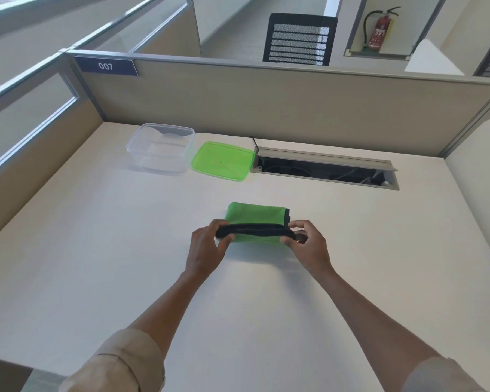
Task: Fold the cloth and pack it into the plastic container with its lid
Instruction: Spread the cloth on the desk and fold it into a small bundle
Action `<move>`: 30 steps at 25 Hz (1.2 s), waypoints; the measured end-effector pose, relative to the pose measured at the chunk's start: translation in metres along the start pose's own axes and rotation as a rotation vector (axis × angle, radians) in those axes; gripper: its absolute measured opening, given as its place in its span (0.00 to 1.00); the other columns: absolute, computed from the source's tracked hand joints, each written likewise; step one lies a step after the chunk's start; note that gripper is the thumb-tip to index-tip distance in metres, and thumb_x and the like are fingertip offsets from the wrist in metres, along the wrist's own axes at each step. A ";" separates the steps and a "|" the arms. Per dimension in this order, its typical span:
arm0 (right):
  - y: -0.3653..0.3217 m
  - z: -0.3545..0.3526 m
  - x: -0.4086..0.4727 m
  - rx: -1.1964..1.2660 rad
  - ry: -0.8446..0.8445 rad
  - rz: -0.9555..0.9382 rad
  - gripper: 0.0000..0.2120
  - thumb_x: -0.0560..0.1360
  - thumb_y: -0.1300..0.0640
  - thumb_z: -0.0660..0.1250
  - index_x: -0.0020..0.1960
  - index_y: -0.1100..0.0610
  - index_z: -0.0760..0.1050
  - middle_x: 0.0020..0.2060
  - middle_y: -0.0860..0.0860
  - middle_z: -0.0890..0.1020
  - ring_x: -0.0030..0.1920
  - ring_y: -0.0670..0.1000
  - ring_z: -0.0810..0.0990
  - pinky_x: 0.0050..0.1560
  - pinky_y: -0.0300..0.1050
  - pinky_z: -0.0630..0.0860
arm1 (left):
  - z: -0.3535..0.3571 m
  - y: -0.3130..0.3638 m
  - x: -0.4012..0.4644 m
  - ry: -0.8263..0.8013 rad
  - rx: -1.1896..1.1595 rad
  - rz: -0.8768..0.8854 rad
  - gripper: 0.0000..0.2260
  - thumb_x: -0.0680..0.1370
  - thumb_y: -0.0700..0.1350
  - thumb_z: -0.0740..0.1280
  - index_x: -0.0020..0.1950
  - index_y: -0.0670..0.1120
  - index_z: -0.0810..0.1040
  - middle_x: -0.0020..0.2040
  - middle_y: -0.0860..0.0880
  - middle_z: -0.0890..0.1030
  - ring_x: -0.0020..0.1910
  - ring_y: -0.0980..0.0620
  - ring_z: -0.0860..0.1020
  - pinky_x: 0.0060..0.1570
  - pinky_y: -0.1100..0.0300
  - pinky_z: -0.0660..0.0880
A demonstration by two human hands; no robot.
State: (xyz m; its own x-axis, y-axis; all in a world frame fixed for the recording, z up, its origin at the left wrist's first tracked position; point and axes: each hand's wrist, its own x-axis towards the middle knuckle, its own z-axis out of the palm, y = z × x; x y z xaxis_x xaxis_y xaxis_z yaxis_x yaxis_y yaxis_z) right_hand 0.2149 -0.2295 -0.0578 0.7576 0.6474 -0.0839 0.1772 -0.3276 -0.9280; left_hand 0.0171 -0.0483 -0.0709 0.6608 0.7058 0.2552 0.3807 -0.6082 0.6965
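A green cloth with a black hem lies folded into a small rectangle at the middle of the white desk. My left hand pinches the left end of its near black edge, and my right hand pinches the right end, lifting that edge slightly off the desk. The clear plastic container stands open and empty at the back left. Its green lid lies flat on the desk just right of it.
An open cable hatch is cut into the desk at the back right, touching the lid's right corner. Beige partition walls close the desk at the back and both sides. A black chair stands beyond the partition.
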 end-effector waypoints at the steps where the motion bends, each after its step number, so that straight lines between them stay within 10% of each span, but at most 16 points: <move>1: 0.000 0.000 0.003 0.043 0.016 0.028 0.16 0.67 0.55 0.78 0.51 0.50 0.76 0.40 0.47 0.83 0.38 0.45 0.79 0.42 0.37 0.76 | 0.001 0.001 0.005 0.008 -0.046 -0.041 0.09 0.75 0.50 0.71 0.54 0.54 0.76 0.39 0.60 0.79 0.39 0.58 0.76 0.43 0.65 0.72; 9: 0.000 0.007 0.030 0.059 0.090 0.182 0.14 0.71 0.46 0.73 0.49 0.52 0.73 0.32 0.52 0.78 0.33 0.51 0.75 0.37 0.46 0.71 | 0.004 0.003 0.059 -0.110 0.011 -0.209 0.13 0.75 0.63 0.64 0.45 0.54 0.76 0.33 0.55 0.77 0.33 0.56 0.75 0.30 0.59 0.66; 30: 0.010 0.029 0.080 -0.241 0.200 0.246 0.13 0.75 0.47 0.68 0.47 0.53 0.68 0.39 0.50 0.79 0.39 0.55 0.76 0.37 0.45 0.67 | 0.040 -0.004 0.107 -0.155 0.337 -0.386 0.18 0.77 0.62 0.62 0.55 0.50 0.79 0.48 0.46 0.83 0.47 0.41 0.80 0.41 0.54 0.69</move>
State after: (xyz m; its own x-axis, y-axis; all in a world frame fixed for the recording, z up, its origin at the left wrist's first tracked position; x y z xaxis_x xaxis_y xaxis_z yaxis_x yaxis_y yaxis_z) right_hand 0.2592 -0.1610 -0.0841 0.8988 0.3910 -0.1984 0.1002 -0.6238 -0.7751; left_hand 0.1122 0.0154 -0.0726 0.5099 0.8548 -0.0966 0.7847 -0.4162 0.4595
